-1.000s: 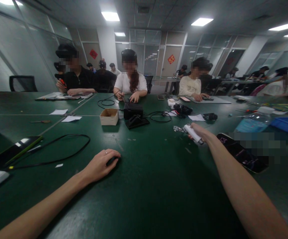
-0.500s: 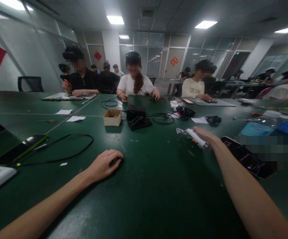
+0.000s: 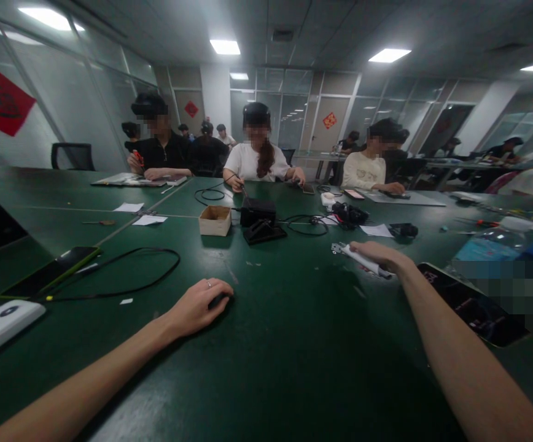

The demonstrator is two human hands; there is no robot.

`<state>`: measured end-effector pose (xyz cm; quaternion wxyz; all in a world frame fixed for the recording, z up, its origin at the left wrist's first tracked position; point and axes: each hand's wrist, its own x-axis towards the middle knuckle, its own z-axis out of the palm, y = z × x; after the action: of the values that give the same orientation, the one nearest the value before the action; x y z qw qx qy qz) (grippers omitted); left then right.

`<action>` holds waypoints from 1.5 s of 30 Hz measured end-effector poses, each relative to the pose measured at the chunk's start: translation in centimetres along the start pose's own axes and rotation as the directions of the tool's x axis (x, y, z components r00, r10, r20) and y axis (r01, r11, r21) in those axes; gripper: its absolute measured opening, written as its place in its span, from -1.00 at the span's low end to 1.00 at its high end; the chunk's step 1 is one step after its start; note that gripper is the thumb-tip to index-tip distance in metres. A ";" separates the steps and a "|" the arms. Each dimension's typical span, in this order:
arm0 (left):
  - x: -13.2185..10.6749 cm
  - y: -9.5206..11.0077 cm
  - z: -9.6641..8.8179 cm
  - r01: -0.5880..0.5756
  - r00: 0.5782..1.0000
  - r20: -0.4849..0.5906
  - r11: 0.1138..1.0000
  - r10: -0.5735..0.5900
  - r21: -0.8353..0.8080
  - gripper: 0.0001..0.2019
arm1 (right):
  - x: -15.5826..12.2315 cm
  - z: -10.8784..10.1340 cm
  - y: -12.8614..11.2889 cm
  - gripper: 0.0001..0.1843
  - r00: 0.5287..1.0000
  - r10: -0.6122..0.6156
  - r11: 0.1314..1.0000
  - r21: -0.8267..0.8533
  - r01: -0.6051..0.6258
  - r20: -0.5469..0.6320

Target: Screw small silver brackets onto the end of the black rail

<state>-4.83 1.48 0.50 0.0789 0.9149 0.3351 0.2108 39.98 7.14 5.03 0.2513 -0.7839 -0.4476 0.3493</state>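
— Green table (image 3: 294,344) — what's nearest?
— Left hand (image 3: 196,308), cupped down over a small dark object (image 3: 218,300) lying on it.
— Farther out?
— Right hand (image 3: 379,253), gripping a white tool (image 3: 361,259) low over the tabletop — beyond, a cardboard box (image 3: 215,220).

Dim indoor frame, light from recessed ceiling panels (image 3: 225,46), pale sheen on green table (image 3: 294,356) near bottom edge, soft shadow under left hand (image 3: 197,307), right hand (image 3: 379,253) and its white tool (image 3: 355,256) slightly soft, wide-angle bowing at edges, corners dark.
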 end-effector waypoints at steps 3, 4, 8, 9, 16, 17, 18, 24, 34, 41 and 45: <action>0.0 0.1 0.0 0.008 1.000 0.005 1.000 -0.008 -0.004 -0.80 | -1.1 1.6 -2.1 -0.69 0.998 -0.062 0.970 -0.238 0.057 -0.015; 0.0 0.2 -0.1 0.013 1.000 0.006 1.000 -0.013 -0.005 -0.80 | -1.6 2.4 -2.9 -0.65 0.996 -0.094 0.951 -0.298 0.086 -0.012; -0.1 0.4 -0.2 0.027 1.000 0.004 1.000 -0.027 -0.009 -0.81 | -4.6 6.6 -5.4 -0.58 0.973 -0.196 0.855 -0.464 0.231 0.122; -0.2 0.4 -0.2 0.028 1.000 0.003 1.000 -0.028 -0.008 -0.81 | -5.7 7.6 -6.0 -0.61 0.963 -0.202 0.831 -0.489 0.265 0.179; -0.3 0.5 -0.2 0.007 1.000 0.009 1.000 -0.007 -0.020 -0.83 | -13.1 12.8 -8.6 -0.71 0.828 -0.171 0.705 -0.520 0.482 0.534; -0.3 0.6 -0.2 0.003 1.000 0.013 1.000 -0.003 -0.019 -0.84 | -13.9 13.4 -8.7 -0.70 0.808 -0.179 0.696 -0.509 0.507 0.561; -0.3 0.8 -0.2 0.001 1.000 0.017 1.000 -0.001 -0.014 -0.83 | -14.5 14.0 -8.8 -0.68 0.793 -0.193 0.694 -0.491 0.526 0.578; -0.4 2.6 -0.1 -0.040 0.996 0.078 0.999 0.039 0.014 -0.78 | -16.7 16.2 -8.3 -0.68 0.736 -0.234 0.736 -0.379 0.561 0.635; -0.3 3.1 0.4 -0.107 0.990 0.096 0.994 0.106 0.002 -0.86 | -15.4 14.9 -8.5 -0.64 0.499 -0.101 0.877 -0.159 0.453 0.861; -0.1 3.4 0.7 -0.065 0.993 0.101 0.998 0.062 0.024 -0.88 | -6.6 9.9 -6.3 -0.40 0.912 -0.403 0.737 -0.564 0.372 0.075; -0.1 3.5 0.7 -0.046 0.994 0.104 0.998 0.042 0.033 -0.88 | -1.9 6.0 -1.7 -0.31 0.891 -0.301 0.815 -0.577 0.055 -0.340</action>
<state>-2.60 -1.30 0.83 0.0753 0.9330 0.3139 0.1588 33.82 6.76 3.08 0.1357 -0.8318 -0.5382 0.0042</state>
